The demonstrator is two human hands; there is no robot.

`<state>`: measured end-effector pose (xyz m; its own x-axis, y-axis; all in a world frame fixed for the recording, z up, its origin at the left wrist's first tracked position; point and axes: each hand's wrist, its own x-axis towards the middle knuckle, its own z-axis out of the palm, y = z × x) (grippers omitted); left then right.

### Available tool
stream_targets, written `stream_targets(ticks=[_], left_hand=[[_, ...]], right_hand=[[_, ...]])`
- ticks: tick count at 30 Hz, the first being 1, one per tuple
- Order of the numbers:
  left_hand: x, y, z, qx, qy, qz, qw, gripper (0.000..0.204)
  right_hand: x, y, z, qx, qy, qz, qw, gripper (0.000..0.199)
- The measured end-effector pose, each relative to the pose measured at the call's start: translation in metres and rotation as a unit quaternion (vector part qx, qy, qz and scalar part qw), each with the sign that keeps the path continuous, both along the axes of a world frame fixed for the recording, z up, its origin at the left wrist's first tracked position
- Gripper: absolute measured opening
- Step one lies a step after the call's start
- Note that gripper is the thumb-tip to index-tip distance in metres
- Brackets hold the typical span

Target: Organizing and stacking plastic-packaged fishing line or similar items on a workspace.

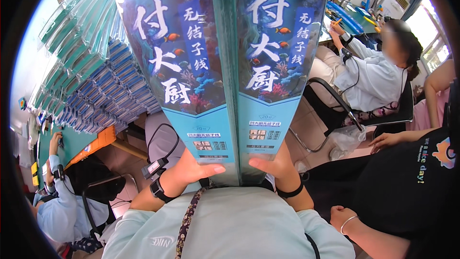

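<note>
"Packages (103, 88) crowded the upper left; and the hands?"

"At upper centre rose the left blue pack (175, 67), its bottom clasped by the left hand (190, 169), then the right blue pack (275, 64), clasped by the right hand (277, 166)."

"The risk?"

"Gripped only low, the glossy pair could probably have tipped or slid apart if either hand loosened."

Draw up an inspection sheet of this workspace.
Surface: green table at left, stacked packs along it.
Job's things: left blue pack and right blue pack, side by side.
Clutter: clear plastic bag, low at right.
Hands: left hand and right hand grip the packs' near ends.
Cables: dark cable by the arm of the seated co-worker at right.
Surroundings: another co-worker at left; person in black shirt at right.
</note>
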<state>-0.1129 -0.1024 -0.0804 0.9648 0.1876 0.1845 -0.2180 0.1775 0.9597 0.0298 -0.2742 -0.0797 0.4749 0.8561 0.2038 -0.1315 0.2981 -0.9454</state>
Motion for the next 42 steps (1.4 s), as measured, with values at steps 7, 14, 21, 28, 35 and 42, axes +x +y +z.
stream_targets(ticks=[7, 14, 21, 28, 35, 42], left_hand=[[-0.001, 0.000, -0.001, -0.007, -0.011, -0.012, 1.000, 0.062], [-0.005, -0.002, 0.005, -0.036, -0.021, -0.013, 0.999, 0.073], [0.001, 0.006, 0.017, 0.103, 0.052, 0.080, 0.990, 0.118], [0.006, 0.004, 0.023, 0.029, 0.024, 0.045, 0.998, 0.116], [0.014, 0.001, 0.026, 0.112, -0.087, 0.141, 0.980, 0.110], [0.016, -0.003, 0.024, 0.214, -0.118, 0.176, 0.954, 0.108]], right_hand=[[-0.003, -0.001, 0.003, 0.009, 0.000, 0.001, 1.000, 0.101], [-0.001, -0.007, 0.003, 0.021, 0.003, -0.030, 0.999, 0.089], [0.024, -0.038, -0.027, 0.110, 0.002, -0.010, 0.994, 0.071], [0.034, -0.030, -0.031, 0.251, -0.027, 0.053, 0.966, 0.078], [0.055, -0.037, -0.079, 0.255, 0.000, 0.070, 0.964, 0.088], [0.056, -0.025, -0.078, 0.224, 0.013, 0.043, 0.974, 0.075]])
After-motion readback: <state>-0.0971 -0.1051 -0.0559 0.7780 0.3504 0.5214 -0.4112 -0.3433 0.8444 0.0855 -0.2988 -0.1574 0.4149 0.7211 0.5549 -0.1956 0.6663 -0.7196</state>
